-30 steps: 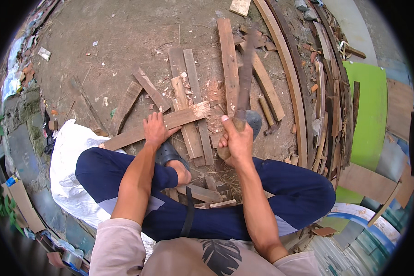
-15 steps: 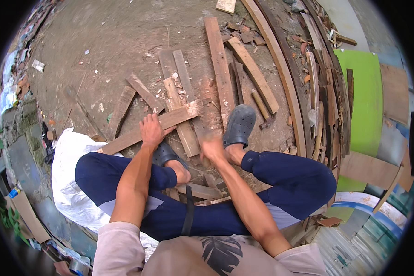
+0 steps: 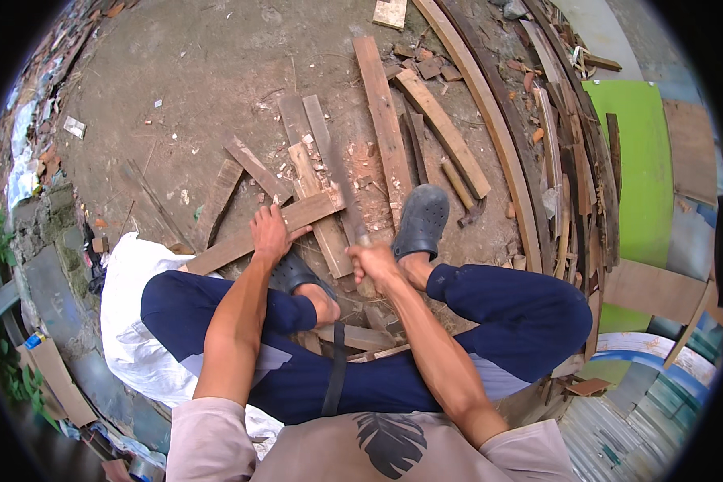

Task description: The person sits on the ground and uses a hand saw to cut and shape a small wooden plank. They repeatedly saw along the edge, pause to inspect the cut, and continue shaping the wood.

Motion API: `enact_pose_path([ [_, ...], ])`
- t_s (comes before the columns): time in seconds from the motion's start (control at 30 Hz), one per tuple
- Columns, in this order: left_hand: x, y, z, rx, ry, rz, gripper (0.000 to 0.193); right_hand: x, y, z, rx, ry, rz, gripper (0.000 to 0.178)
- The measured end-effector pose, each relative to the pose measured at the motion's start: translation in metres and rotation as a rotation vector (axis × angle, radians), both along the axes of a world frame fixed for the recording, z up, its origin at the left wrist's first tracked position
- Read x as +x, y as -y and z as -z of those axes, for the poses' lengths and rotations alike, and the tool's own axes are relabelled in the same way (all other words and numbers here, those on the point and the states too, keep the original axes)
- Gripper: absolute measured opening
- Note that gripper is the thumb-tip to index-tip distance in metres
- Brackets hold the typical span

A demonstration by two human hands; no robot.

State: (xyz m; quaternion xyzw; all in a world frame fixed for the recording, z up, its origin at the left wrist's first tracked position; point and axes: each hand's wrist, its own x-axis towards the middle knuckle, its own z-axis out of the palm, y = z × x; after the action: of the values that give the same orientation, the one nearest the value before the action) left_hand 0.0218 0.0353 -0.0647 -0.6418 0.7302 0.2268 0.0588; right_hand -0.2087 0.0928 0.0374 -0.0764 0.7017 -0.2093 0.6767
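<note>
My left hand [image 3: 270,234] presses down on and steadies a short wooden plank [image 3: 309,210], its thumb along the near edge. The plank lies slanted across another board [image 3: 329,241] on the ground, and its right end looks pale and freshly chipped. My right hand [image 3: 375,261] is wrapped round the wooden handle of a machete [image 3: 347,189]. The blade points away from me, beside the plank's right end, and is slightly smeared by motion. Whether it touches the wood I cannot tell. Pale wood chips [image 3: 369,197] are scattered just right of the blade.
My feet in dark clogs [image 3: 422,221] stand close to the wood. A hammer [image 3: 459,186] lies to the right, near loose boards [image 3: 442,132]. Long timbers [image 3: 498,136] line the right side. A white sack [image 3: 132,321] sits by my left knee.
The right hand's blurred swing has slowed, and the machete blade now shows beside the plank's end. My left hand stays on the plank; the whole view has shifted slightly.
</note>
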Motion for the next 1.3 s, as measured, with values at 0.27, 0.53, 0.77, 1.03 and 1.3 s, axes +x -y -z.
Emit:
enact_pose_path([
  [0.27,0.008,-0.002,0.010,0.050,-0.030,0.013,0.099,0.005,-0.012,0.020,-0.118,-0.260,-0.203,0.020],
  [0.53,0.004,0.009,0.004,0.173,-0.005,-0.011,0.103,-0.014,0.030,-0.030,-0.499,-0.034,0.348,0.022],
  [0.77,0.014,0.013,0.015,0.182,-0.010,-0.018,0.103,0.004,0.009,-0.012,0.043,0.068,0.026,0.020],
  [1.03,0.005,0.012,0.011,0.230,-0.034,-0.018,0.101,0.008,-0.005,0.015,0.108,-0.139,-0.210,0.016],
  [1.3,0.009,0.013,0.009,0.251,-0.015,-0.011,0.100,-0.006,0.036,-0.050,-0.457,-0.044,0.341,0.017],
])
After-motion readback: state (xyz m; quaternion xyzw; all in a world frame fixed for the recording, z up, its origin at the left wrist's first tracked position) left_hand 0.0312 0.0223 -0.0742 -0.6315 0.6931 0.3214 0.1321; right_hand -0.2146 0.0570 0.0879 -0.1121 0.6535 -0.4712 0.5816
